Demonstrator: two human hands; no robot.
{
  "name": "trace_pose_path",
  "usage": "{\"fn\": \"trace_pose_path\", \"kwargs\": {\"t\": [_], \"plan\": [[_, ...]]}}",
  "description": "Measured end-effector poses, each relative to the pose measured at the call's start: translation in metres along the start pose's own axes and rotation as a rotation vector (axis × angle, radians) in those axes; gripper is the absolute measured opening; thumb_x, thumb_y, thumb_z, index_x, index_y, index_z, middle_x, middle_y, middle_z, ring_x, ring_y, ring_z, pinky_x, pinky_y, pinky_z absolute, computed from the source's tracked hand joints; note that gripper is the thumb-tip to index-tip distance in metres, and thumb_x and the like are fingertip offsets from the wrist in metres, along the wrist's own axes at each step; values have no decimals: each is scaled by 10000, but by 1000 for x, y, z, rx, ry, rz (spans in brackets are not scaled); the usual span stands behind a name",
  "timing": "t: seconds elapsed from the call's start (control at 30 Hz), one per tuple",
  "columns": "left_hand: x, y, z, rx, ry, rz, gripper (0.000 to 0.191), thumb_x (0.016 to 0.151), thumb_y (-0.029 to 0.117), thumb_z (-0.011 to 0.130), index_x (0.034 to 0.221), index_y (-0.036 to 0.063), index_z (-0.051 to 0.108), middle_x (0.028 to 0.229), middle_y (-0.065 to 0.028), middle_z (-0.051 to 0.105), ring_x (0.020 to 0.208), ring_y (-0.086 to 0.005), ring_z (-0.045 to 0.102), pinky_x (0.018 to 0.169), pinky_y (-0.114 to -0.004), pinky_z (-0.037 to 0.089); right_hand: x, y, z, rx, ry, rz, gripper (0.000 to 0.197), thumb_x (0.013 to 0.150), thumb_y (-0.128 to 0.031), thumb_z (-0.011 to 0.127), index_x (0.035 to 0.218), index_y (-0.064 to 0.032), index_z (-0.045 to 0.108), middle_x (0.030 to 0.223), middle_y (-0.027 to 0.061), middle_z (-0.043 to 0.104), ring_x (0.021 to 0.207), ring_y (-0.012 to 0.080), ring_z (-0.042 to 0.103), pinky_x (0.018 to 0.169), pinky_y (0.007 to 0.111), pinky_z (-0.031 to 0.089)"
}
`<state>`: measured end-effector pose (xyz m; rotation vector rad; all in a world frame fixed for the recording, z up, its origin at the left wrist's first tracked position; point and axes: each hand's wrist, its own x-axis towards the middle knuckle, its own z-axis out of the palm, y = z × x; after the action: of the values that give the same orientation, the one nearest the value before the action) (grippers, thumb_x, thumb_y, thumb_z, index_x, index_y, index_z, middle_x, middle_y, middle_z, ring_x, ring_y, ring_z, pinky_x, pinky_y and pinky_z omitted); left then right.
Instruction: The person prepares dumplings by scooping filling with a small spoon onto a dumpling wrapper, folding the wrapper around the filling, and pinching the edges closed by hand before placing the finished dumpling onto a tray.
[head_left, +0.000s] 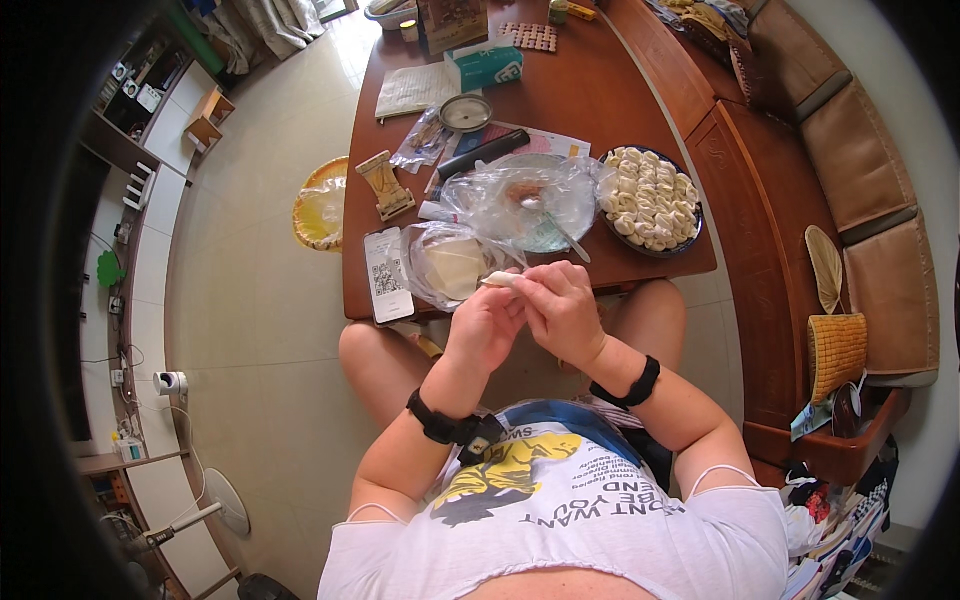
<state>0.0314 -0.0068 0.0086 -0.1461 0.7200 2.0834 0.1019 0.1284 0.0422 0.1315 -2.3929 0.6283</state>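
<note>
Both my hands meet just off the near edge of the table, around one folded dumpling wrapper (501, 279). The fingers of my right hand (562, 304) pinch it from the right, and my left hand (489, 322) holds it from below and the left. Beyond them, a stack of wrappers (454, 268) lies in a clear plastic bag. Farther back, a plastic-covered bowl (574, 191) holds a little filling (525, 193) and a spoon (570, 240). At the right, a dark-rimmed plate (699, 225) is filled with folded dumplings (651, 199).
A phone (388, 277) lies at the table's left corner, near a wooden phone stand (385, 186). Behind are a black cylindrical object (484, 154), a round metal lid (466, 113), a notebook (415, 90) and a tissue box (486, 67). A wooden bench (757, 285) runs along the right.
</note>
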Motion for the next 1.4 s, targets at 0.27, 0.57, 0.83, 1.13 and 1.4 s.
{"fn": "trace_pose_path", "kwargs": {"t": [0.27, 0.57, 0.83, 1.13, 1.4], "plan": [[1, 5, 13, -15, 51, 62, 354, 968, 70, 455, 1312, -14, 443, 1321, -178, 533, 1219, -256, 532, 1056, -370, 417, -2, -6, -7, -78, -59, -196, 229, 711, -96, 639, 927, -41, 692, 1063, 53, 643, 981, 227, 580, 842, 393, 424], [-2, -2, 31, 431, -95, 397, 406, 964, 14, 464, 1370, 7, 439, 1342, -142, 527, 1237, -223, 510, 1063, -358, 393, -20, 17, -12, 1282, -234, 1232, 198, 929, -263, 582, 943, -85, 668, 810, 27, 643, 654, 127, 567, 563, 252, 436], [-15, 3, 49, 1539, -349, 828, 473, 887, -41, 495, 1355, 27, 487, 1353, -151, 531, 1321, -306, 445, 1090, -396, 354, -16, 20, -10, 1646, -104, 1253, 183, 972, -254, 521, 1013, -118, 637, 847, 5, 650, 709, 99, 602, 617, 253, 495], [-27, 21, 56, 1728, -516, 949, 418, 787, -23, 582, 1195, 59, 618, 1279, -106, 600, 1276, -325, 491, 1061, -445, 387, -25, 31, -21, 1755, -202, 1207, 171, 965, -238, 545, 1014, -101, 634, 838, -8, 647, 688, 75, 599, 592, 238, 507], [-27, 19, 61, 1583, -479, 924, 200, 811, 38, 653, 1002, 83, 695, 1176, -92, 654, 1222, -339, 531, 1012, -443, 425, -30, 33, -23, 1807, -228, 1125, 164, 939, -182, 590, 1031, -58, 645, 827, 15, 660, 681, 89, 627, 536, 225, 501]]}}
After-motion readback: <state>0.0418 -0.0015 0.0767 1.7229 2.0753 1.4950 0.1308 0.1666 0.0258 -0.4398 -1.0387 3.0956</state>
